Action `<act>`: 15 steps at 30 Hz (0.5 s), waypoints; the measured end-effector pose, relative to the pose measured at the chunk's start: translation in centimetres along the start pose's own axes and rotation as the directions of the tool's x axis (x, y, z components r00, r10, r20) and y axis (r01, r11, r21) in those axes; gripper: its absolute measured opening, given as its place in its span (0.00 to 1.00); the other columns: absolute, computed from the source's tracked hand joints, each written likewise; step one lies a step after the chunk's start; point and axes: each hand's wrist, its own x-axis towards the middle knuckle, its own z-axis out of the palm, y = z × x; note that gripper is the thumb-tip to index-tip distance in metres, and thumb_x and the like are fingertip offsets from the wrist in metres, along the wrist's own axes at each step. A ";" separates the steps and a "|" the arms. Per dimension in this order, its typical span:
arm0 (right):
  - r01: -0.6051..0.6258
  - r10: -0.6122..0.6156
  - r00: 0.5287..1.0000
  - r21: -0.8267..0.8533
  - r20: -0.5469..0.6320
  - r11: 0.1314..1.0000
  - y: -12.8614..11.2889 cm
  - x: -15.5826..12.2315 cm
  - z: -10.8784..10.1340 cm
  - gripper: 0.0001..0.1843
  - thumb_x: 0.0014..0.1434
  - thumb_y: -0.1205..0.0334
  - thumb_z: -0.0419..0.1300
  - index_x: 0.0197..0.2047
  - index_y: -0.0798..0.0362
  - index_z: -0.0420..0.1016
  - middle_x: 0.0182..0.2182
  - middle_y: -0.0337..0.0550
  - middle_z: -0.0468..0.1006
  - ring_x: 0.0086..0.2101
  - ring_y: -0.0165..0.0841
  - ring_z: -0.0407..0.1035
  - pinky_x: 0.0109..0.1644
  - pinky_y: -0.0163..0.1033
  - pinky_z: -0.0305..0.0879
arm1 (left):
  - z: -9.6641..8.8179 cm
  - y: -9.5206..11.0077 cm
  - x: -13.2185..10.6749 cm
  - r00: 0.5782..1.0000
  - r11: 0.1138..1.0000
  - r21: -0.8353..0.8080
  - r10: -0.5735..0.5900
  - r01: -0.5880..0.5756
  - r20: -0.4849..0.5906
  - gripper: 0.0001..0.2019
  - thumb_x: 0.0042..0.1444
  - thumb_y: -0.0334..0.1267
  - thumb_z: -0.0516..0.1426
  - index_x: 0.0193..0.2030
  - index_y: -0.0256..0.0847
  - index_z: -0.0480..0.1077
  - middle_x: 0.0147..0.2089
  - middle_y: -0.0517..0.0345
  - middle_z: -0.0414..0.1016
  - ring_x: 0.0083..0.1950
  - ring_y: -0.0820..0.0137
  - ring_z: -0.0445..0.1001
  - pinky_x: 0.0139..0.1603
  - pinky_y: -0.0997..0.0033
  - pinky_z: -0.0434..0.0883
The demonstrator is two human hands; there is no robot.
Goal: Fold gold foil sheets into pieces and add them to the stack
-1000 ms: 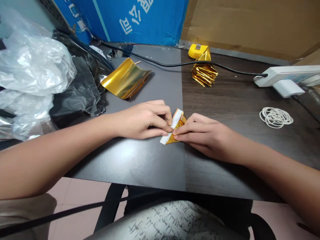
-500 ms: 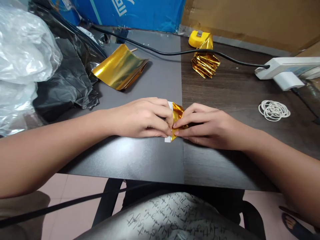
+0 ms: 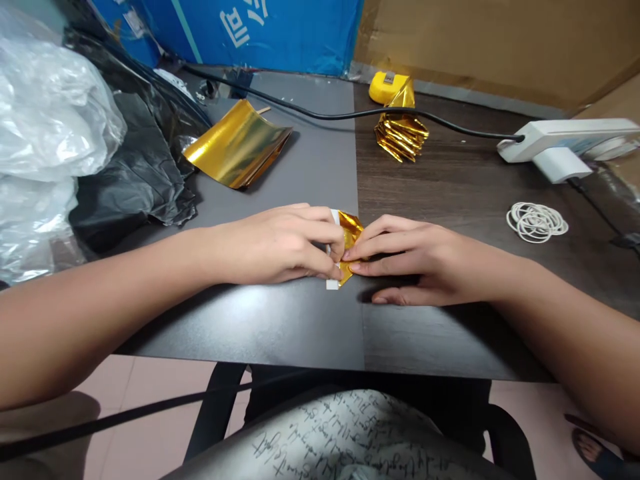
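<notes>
A small folded piece of gold foil paper point(image 3: 351, 225) with a white edge lies on the desk between my hands. My left hand point(image 3: 287, 243) covers its left part, thumb and fingers curled and pinching near the white edge. From the right, my right hand point(image 3: 415, 257) reaches in with fingers stretched and two fingertips pressing on the gold side. Its thumb sticks out apart, over the bare desk. Part of the folded paper is hidden under the fingers. A stack of gold foil sheets point(image 3: 235, 148) rests beyond my left hand.
Folded gold foil pieces point(image 3: 403, 137) sit beside a yellow tape measure point(image 3: 387, 87) at the back. A black cable point(image 3: 320, 116) crosses to a white power strip point(image 3: 565, 137). White rubber bands point(image 3: 537, 222) lie at right; plastic bags point(image 3: 55, 113) crowd the left.
My right thumb has moved away from the other fingers, towards the desk's front edge. Both hands stay at the folded foil paper. The whole view has shifted slightly.
</notes>
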 end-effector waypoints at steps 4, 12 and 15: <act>-0.013 0.013 1.000 -0.042 -0.004 0.999 0.0 -0.6 -0.4 0.17 0.65 0.58 0.63 0.56 0.51 0.77 0.54 0.52 0.76 0.54 0.39 0.69 0.56 0.49 0.71 | -0.3 0.3 0.1 1.000 0.999 0.035 0.018 -0.018 0.004 0.15 0.71 0.38 0.51 0.49 0.50 0.80 0.53 0.52 0.78 0.51 0.65 0.71 0.52 0.64 0.65; -0.089 0.089 0.996 -0.156 -0.006 0.984 0.4 -1.5 -1.4 0.16 0.65 0.54 0.63 0.52 0.51 0.81 0.44 0.51 0.72 0.48 0.39 0.63 0.50 0.48 0.69 | -0.6 0.5 0.1 0.998 0.994 0.109 0.028 -0.033 0.048 0.14 0.72 0.36 0.51 0.50 0.49 0.79 0.57 0.57 0.79 0.52 0.67 0.73 0.46 0.66 0.63; -0.105 0.108 0.994 -0.156 0.006 0.982 0.7 -1.7 -1.7 0.15 0.64 0.53 0.64 0.51 0.49 0.83 0.44 0.50 0.72 0.47 0.39 0.62 0.51 0.48 0.68 | -0.8 0.6 0.1 0.999 0.993 0.111 0.020 -0.025 0.049 0.14 0.71 0.35 0.52 0.51 0.51 0.79 0.57 0.57 0.79 0.52 0.67 0.73 0.47 0.66 0.63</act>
